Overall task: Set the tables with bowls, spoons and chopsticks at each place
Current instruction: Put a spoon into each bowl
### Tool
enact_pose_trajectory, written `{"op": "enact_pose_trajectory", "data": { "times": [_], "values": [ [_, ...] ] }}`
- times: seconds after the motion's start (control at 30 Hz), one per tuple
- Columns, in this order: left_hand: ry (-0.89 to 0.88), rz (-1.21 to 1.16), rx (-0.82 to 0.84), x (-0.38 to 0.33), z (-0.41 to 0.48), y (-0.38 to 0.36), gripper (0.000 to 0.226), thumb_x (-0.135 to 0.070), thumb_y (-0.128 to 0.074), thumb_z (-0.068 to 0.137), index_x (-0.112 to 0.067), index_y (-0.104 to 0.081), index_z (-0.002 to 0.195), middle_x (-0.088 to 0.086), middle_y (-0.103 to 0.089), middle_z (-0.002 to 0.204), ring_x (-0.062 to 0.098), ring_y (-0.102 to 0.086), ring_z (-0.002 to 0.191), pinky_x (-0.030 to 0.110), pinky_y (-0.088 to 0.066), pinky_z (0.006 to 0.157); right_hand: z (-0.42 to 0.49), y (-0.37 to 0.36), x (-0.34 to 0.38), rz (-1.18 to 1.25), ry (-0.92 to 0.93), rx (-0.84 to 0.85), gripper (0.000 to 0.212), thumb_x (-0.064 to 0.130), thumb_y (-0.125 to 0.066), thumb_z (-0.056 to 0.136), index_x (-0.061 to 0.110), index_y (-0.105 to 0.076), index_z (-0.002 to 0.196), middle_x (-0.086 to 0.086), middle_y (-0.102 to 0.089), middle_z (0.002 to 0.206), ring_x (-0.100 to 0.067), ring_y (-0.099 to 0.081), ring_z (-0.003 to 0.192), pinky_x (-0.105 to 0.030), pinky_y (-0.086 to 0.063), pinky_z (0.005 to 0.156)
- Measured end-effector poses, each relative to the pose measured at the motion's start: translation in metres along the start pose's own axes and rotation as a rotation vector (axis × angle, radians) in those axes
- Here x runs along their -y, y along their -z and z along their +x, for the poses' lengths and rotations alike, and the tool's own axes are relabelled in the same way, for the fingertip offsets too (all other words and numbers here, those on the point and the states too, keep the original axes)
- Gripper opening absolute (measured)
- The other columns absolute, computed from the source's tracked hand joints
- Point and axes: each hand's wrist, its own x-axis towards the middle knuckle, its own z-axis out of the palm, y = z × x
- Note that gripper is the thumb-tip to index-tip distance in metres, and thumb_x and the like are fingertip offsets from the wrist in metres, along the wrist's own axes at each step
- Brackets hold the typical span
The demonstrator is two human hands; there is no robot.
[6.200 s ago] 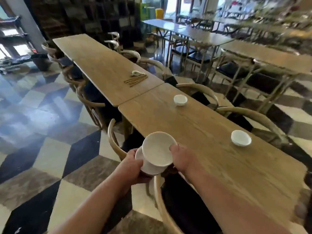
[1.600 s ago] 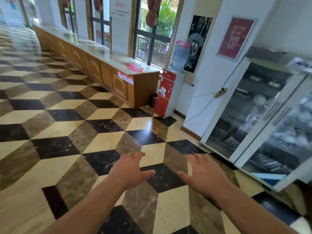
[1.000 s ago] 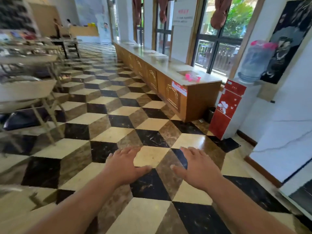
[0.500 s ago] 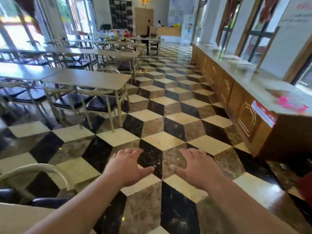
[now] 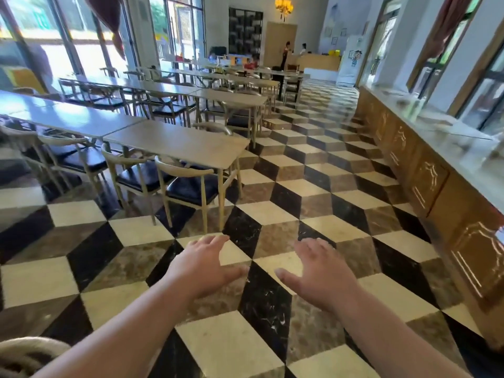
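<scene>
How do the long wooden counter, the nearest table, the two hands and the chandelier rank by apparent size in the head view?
1. long wooden counter
2. nearest table
3. left hand and right hand: alike, not ranked; nearness to the camera enlarges them
4. chandelier, smallest

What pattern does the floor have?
The floor has cube-like diamonds in black, cream and brown; the head view shows it.

Chair back (image 5: 23, 353) cut off bottom-left; counter (image 5: 447, 137) blurred.
</scene>
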Motion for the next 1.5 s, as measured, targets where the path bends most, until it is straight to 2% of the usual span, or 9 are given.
{"op": "enact_pose_trajectory", "data": {
  "times": [0.2, 0.3, 0.5, 0.6, 0.8, 0.97, 1.1, 1.3, 1.5],
  "values": [
    [0.220, 0.030, -0.068, 0.058, 0.103, 0.019, 0.094, -0.088, -0.056, 0.082, -0.044, -0.032, 0.162, -0.008, -0.042, 0.166, 0.021, -0.042, 0.151, 0.045, -0.050, 0.115, 0.174, -0.004, 0.034, 0.031, 0.243, 0.030, 0.084, 0.082, -0.042, 0.095, 0.035, -0.028, 0.164, 0.005, -0.034, 0.170, -0.021, -0.029, 0.158, -0.045, -0.030, 0.126],
    [0.393, 0.028, -0.118, 0.090, 0.142, 0.029, 0.092, -0.088, -0.054, 0.083, -0.043, -0.033, 0.161, -0.007, -0.044, 0.165, 0.021, -0.042, 0.151, 0.043, -0.049, 0.114, 0.265, -0.011, 0.063, 0.000, 0.409, 0.059, 0.084, 0.082, -0.041, 0.094, 0.035, -0.032, 0.163, 0.004, -0.037, 0.168, -0.022, -0.029, 0.158, -0.046, -0.028, 0.127],
    [0.700, -0.026, -0.194, 0.142, 0.190, 0.079, 0.098, -0.089, -0.050, 0.084, -0.038, -0.029, 0.165, -0.004, -0.036, 0.171, 0.019, -0.032, 0.158, 0.043, -0.036, 0.125, 0.410, 0.016, 0.152, -0.032, 0.683, 0.076, 0.089, 0.086, -0.036, 0.092, 0.032, -0.034, 0.163, 0.003, -0.040, 0.167, -0.023, -0.032, 0.157, -0.048, -0.031, 0.128],
    [0.812, -0.058, -0.248, 0.171, 0.198, 0.099, 0.095, -0.085, -0.052, 0.087, -0.036, -0.030, 0.165, -0.004, -0.037, 0.171, 0.019, -0.031, 0.158, 0.043, -0.034, 0.125, 0.454, 0.025, 0.214, -0.049, 0.818, 0.082, 0.089, 0.086, -0.039, 0.092, 0.031, -0.035, 0.162, 0.001, -0.041, 0.167, -0.025, -0.034, 0.157, -0.049, -0.035, 0.125],
    [1.010, -0.143, -0.306, 0.259, 0.216, 0.116, 0.098, -0.085, -0.057, 0.085, -0.036, -0.030, 0.165, -0.007, -0.037, 0.170, 0.019, -0.030, 0.159, 0.046, -0.035, 0.126, 0.507, 0.004, 0.339, -0.070, 1.041, 0.158, 0.087, 0.084, -0.043, 0.092, 0.035, -0.032, 0.163, 0.003, -0.041, 0.167, -0.023, -0.031, 0.157, -0.047, -0.033, 0.126],
    [1.074, -0.213, -0.394, 0.363, 0.249, 0.130, 0.097, -0.083, -0.061, 0.083, -0.037, -0.033, 0.163, -0.009, -0.039, 0.168, 0.018, -0.034, 0.156, 0.046, -0.037, 0.123, 0.561, -0.019, 0.451, -0.102, 1.111, 0.167, 0.089, 0.085, -0.044, 0.090, 0.036, -0.031, 0.163, 0.007, -0.041, 0.166, -0.021, -0.029, 0.158, -0.046, -0.030, 0.127],
    [1.074, -0.273, -0.373, 0.445, 0.273, 0.165, 0.098, -0.083, -0.060, 0.083, -0.036, -0.031, 0.164, -0.008, -0.037, 0.170, 0.019, -0.032, 0.157, 0.047, -0.037, 0.123, 0.606, -0.007, 0.535, -0.155, 1.111, 0.180, 0.089, 0.083, -0.045, 0.091, 0.035, -0.030, 0.164, 0.006, -0.039, 0.168, -0.021, -0.029, 0.158, -0.045, -0.029, 0.127],
    [1.074, -0.234, -0.409, 0.554, 0.308, 0.245, 0.098, -0.084, -0.056, 0.085, -0.035, -0.028, 0.165, -0.007, -0.036, 0.170, 0.021, -0.032, 0.157, 0.047, -0.038, 0.122, 0.673, 0.022, 0.660, -0.089, 1.121, 0.139, 0.088, 0.084, -0.045, 0.090, 0.034, -0.034, 0.161, 0.005, -0.047, 0.161, -0.023, -0.039, 0.152, -0.046, -0.039, 0.122],
    [1.164, -0.228, -0.411, 0.660, 0.336, 0.274, 0.098, -0.083, -0.057, 0.086, -0.036, -0.026, 0.165, -0.006, -0.033, 0.172, 0.021, -0.029, 0.160, 0.048, -0.037, 0.124, 0.729, -0.017, 0.788, -0.078, 1.248, 0.222, 0.085, 0.083, -0.048, 0.091, 0.037, -0.035, 0.161, 0.006, -0.046, 0.162, -0.021, -0.037, 0.154, -0.045, -0.039, 0.123]
  ]
}}
